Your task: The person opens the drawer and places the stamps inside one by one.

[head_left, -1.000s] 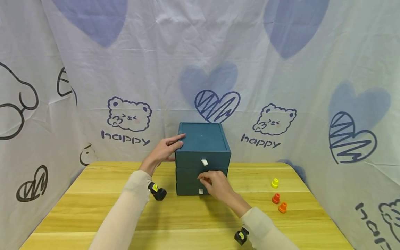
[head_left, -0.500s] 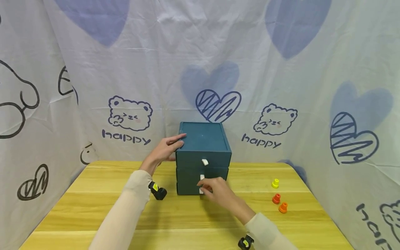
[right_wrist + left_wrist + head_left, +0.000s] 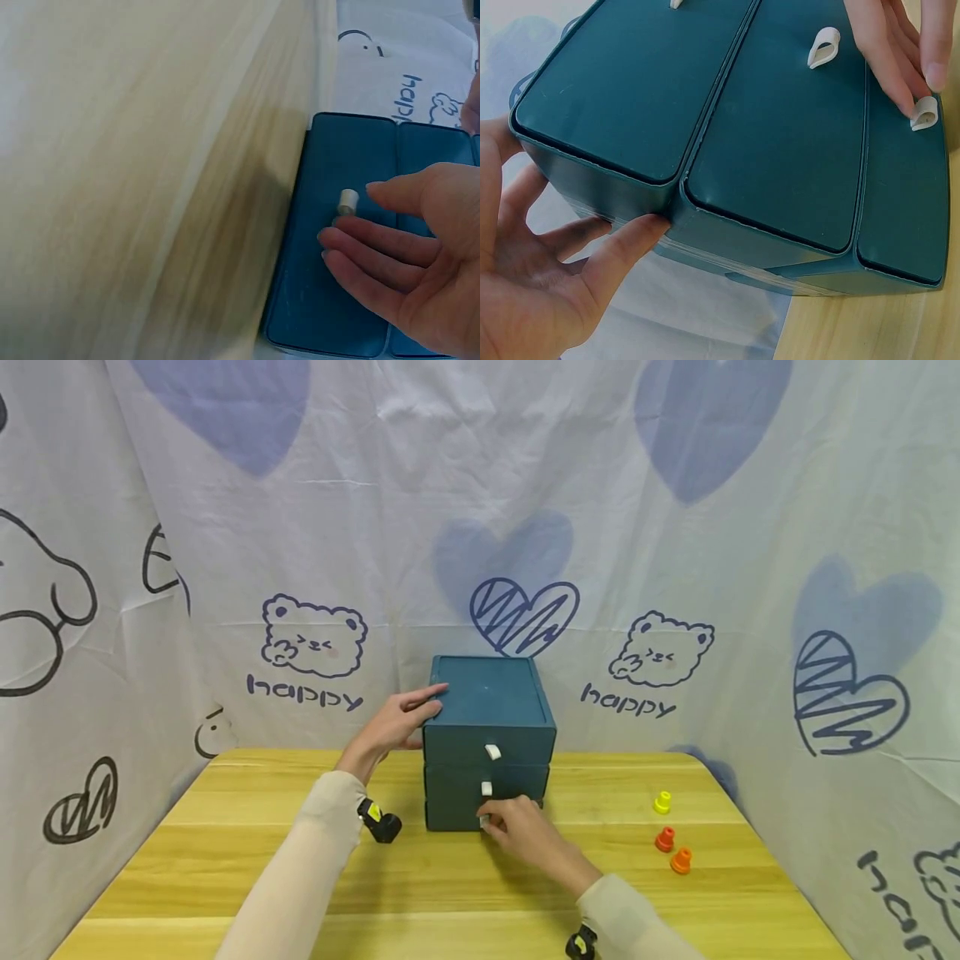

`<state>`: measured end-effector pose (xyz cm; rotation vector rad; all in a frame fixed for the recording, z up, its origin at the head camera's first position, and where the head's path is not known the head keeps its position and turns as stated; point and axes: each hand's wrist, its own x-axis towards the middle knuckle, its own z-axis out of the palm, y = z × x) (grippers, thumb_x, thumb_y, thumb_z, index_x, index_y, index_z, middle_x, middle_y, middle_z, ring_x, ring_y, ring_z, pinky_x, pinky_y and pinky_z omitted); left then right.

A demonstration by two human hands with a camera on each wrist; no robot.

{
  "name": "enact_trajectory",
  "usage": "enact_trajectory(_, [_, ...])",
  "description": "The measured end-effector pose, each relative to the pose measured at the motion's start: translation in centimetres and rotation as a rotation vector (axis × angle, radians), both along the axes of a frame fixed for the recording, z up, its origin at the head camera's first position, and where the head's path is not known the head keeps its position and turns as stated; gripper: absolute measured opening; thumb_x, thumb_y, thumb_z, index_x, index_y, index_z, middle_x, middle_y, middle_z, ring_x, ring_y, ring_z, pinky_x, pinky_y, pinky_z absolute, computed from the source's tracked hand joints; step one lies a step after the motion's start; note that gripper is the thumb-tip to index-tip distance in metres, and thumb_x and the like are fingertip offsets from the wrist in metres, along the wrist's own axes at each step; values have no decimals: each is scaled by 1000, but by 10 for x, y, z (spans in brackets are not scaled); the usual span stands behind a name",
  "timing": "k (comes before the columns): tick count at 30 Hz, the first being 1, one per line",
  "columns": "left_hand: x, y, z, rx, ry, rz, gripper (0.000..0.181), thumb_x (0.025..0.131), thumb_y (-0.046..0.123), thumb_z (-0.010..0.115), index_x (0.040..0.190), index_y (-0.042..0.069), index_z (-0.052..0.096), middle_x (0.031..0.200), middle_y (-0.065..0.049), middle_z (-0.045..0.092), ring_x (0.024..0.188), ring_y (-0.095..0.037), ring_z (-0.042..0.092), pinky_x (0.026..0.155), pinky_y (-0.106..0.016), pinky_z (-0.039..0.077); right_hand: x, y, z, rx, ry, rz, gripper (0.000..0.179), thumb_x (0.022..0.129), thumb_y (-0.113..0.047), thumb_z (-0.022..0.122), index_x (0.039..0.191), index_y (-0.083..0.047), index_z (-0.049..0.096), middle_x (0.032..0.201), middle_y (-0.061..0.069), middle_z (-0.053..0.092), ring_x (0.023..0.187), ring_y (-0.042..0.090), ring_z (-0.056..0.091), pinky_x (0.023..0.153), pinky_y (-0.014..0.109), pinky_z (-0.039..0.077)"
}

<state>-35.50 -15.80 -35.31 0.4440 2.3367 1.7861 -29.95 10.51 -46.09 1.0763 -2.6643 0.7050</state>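
A dark teal cabinet (image 3: 487, 693) of three stacked drawers stands on the table, all its drawers closed. White loop tabs mark the fronts: the top tab (image 3: 492, 751), the middle tab (image 3: 487, 788) and the bottom tab (image 3: 348, 201). My left hand (image 3: 393, 720) rests against the cabinet's upper left side, its fingers and thumb extended. At the lowest drawer is my right hand (image 3: 528, 831), thumb and fingertips on either side of the bottom tab; the right wrist view shows a gap between thumb and fingers. In the left wrist view, a fingertip meets that tab (image 3: 925, 114).
On the right of the wooden table (image 3: 420, 893) stand three small cone-like pieces: yellow (image 3: 662, 802), red (image 3: 665, 838) and orange (image 3: 681, 861). A printed white cloth (image 3: 480, 485) hangs behind the table and along both sides.
My right hand has moved down the cabinet front, from over the middle tab to the bottom one, uncovering the middle tab. My left hand has stayed in place.
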Motion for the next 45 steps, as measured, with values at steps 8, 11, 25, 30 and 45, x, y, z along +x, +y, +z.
enact_trajectory(8, [1,1,1,-1,7,2,54,109,39,51,161,28,39,172,-13,22,156,-39,29,110,-60,49,-7,-4,-8,14,29,-29,12,95,-7,72,103,-6,81,90,6,80,74,12,73,66,19,58])
enact_trajectory(11, [1,1,2,-1,11,3,54,109,38,50,161,28,39,172,-13,22,156,-38,29,110,-60,49,-9,-5,-9,17,47,-47,11,95,-8,73,101,-8,82,88,4,80,73,11,73,66,20,58])
enact_trajectory(25, [2,2,2,-15,16,12,54,109,39,50,161,30,38,173,-12,22,156,-38,29,109,-60,50,-11,-4,-14,7,53,-71,9,93,-11,76,98,-9,83,83,3,80,70,10,72,63,18,56])
enact_trajectory(30, [2,2,1,-2,9,14,54,109,38,50,161,29,39,173,-12,21,156,-38,29,109,-59,51,-11,-3,-15,10,54,-70,9,92,-11,77,97,-9,84,82,2,80,68,8,70,62,16,55])
enact_trajectory(45, [3,3,1,-7,18,18,54,109,38,50,161,29,38,173,-11,20,157,-38,27,111,-64,47,-1,0,-8,-4,-30,-16,9,91,-8,76,96,-8,83,77,3,78,58,1,59,56,14,48])
